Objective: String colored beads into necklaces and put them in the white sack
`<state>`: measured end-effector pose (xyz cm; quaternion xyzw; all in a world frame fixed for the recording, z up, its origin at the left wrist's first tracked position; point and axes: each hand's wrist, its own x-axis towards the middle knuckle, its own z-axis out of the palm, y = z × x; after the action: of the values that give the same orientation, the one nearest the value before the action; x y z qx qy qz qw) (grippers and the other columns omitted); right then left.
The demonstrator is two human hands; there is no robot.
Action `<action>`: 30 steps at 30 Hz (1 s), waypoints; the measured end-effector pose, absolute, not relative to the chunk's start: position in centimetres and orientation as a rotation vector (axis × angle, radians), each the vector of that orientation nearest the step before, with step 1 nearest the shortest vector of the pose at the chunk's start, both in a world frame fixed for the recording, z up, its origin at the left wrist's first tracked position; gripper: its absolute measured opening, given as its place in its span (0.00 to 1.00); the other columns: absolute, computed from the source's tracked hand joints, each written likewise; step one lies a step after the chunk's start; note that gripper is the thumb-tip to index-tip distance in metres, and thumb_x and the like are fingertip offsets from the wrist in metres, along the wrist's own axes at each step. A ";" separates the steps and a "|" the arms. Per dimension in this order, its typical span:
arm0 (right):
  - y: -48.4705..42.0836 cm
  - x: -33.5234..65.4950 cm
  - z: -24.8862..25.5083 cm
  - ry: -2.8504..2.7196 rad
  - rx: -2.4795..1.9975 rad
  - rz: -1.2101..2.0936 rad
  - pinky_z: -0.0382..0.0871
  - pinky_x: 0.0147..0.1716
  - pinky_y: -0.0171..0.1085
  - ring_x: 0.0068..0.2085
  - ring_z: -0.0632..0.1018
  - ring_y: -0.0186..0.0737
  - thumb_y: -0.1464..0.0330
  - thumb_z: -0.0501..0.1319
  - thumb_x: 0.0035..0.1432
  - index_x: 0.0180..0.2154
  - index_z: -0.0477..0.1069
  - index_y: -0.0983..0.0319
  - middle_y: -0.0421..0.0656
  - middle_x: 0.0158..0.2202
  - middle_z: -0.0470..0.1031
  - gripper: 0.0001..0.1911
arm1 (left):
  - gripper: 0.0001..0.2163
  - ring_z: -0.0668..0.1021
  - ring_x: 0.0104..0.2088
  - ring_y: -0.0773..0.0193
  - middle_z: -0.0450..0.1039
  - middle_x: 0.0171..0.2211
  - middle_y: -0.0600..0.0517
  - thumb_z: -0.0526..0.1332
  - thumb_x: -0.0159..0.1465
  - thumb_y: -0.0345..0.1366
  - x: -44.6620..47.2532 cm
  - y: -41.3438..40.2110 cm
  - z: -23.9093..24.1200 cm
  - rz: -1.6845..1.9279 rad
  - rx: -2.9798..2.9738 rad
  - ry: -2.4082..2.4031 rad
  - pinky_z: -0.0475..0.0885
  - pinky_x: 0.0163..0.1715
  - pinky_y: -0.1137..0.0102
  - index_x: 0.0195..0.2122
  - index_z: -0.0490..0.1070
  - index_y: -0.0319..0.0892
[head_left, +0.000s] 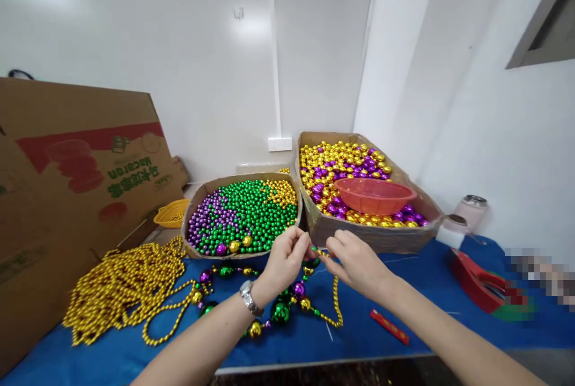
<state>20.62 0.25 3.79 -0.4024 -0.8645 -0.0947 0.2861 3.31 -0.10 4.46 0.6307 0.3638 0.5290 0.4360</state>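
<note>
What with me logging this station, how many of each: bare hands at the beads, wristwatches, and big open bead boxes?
Hands: 2 (left hand, right hand, both at the strand)
Watch: 1
Boxes: 2 (left box, right box)
Total: 5

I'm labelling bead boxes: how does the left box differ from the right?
The left box looks smaller than the right box. The left box shows green beads besides purple and gold; the right box shows only gold and purple. A red basket sits in the right box, none in the left. Both are open cardboard.
</note>
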 end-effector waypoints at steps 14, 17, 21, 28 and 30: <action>-2.5 17.7 -4.7 -1.835 -1.207 0.266 0.64 0.21 0.31 0.21 0.72 0.35 0.67 0.47 0.67 0.55 0.62 0.59 0.36 0.22 0.69 0.17 | 0.15 0.76 0.23 0.67 0.72 0.23 0.53 0.60 0.58 0.48 3.9 -0.5 2.7 1.260 1.157 0.911 0.68 0.23 0.74 0.27 0.64 0.40; -1.3 17.8 -6.6 -1.794 -1.173 0.047 0.71 0.33 0.39 0.33 0.76 0.41 0.69 0.46 0.66 0.62 0.52 0.60 0.47 0.38 0.75 0.23 | 0.15 0.73 0.20 0.69 0.71 0.22 0.53 0.58 0.60 0.48 3.3 -0.3 1.6 1.165 1.302 1.015 0.65 0.19 0.76 0.27 0.64 0.40; 0.3 17.7 -8.8 -1.902 -1.041 -0.223 0.69 0.43 0.49 0.40 0.75 0.48 0.71 0.47 0.65 0.59 0.59 0.57 0.50 0.41 0.75 0.22 | 0.16 0.68 0.16 0.70 0.66 0.16 0.56 0.57 0.60 0.50 2.5 0.4 0.3 0.927 1.495 1.079 0.61 0.16 0.76 0.26 0.64 0.40; 0.8 17.1 -9.6 -1.930 -0.977 -0.295 0.70 0.43 0.45 0.40 0.75 0.45 0.74 0.52 0.63 0.58 0.63 0.57 0.47 0.36 0.75 0.21 | 0.18 0.64 0.17 0.73 0.61 0.17 0.59 0.62 0.55 0.50 1.2 1.0 -0.7 0.754 1.451 1.024 0.57 0.17 0.76 0.24 0.62 0.40; 0.2 16.9 -9.6 -1.905 -1.003 -0.295 0.71 0.41 0.45 0.39 0.75 0.44 0.73 0.51 0.64 0.59 0.60 0.60 0.49 0.38 0.75 0.22 | 0.16 0.61 0.18 0.74 0.60 0.18 0.59 0.63 0.54 0.47 1.0 1.1 -0.9 0.802 1.401 0.971 0.54 0.18 0.76 0.23 0.62 0.39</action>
<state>16.90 0.22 -9.57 -0.4086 -0.7759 -0.1202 0.4653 0.97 1.07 -0.94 0.6014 0.4168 0.3442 0.5883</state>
